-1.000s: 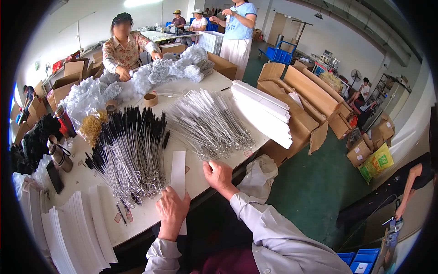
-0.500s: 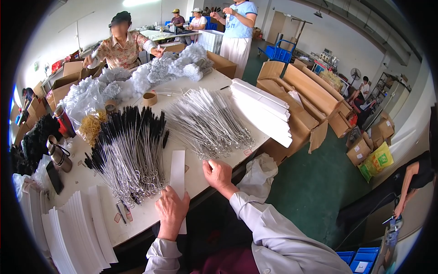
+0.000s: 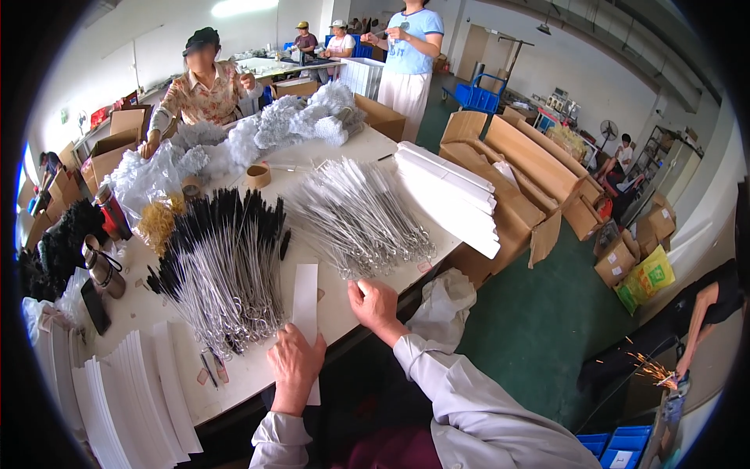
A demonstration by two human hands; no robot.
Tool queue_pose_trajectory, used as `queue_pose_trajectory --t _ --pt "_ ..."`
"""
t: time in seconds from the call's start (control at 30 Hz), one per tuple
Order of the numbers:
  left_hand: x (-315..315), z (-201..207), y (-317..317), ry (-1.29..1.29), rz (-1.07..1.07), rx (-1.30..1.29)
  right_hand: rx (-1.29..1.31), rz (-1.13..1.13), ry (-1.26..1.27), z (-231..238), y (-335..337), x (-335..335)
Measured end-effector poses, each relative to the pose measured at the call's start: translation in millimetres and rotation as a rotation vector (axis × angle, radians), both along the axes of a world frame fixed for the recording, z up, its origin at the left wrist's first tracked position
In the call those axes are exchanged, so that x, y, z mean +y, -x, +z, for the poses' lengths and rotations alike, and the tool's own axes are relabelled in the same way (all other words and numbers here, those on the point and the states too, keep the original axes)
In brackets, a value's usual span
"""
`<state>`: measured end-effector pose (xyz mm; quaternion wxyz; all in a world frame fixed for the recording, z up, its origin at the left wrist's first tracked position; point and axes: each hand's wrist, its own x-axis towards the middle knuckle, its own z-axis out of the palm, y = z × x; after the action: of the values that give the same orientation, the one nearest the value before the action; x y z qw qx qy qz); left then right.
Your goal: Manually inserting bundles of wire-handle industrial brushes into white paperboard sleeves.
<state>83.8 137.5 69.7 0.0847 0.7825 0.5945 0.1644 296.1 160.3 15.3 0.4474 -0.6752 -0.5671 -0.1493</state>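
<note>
My left hand (image 3: 296, 363) is closed on a long white paper strip (image 3: 305, 293), which stands out past my fingers over the table's near edge. To its right my right hand (image 3: 376, 304) is curled closed; whatever its fingers hold, if anything, is hidden. Just beyond my left hand lies a heap of black-bristled wire brushes (image 3: 226, 270) with looped ends toward me. A second heap, of white-bristled wire brushes (image 3: 363, 209), lies farther right, its loops close beyond my right hand.
White strips are stacked at the near left (image 3: 129, 391) and far right (image 3: 445, 191) of the table (image 3: 258, 375). Bagged pale brushes (image 3: 289, 125), tape rolls and a flask (image 3: 105, 270) lie beyond. A cardboard box (image 3: 508, 195) stands right; co-workers are around.
My hands and the strip have barely moved. Across the table a co-worker's hand has reached down to the plastic bags. At the far right, sparks now fly beside another person's hand.
</note>
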Motion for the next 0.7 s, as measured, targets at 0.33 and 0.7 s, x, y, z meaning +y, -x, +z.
queue_pose_trajectory --t 0.33,0.7 --pt "0 -7 3 -0.057 -0.025 0.016 0.011 -0.013 0.029 2 2 -1" --pt "0 -9 2 -0.069 -0.023 0.013 0.003 -0.018 0.062 -3 -1 1"
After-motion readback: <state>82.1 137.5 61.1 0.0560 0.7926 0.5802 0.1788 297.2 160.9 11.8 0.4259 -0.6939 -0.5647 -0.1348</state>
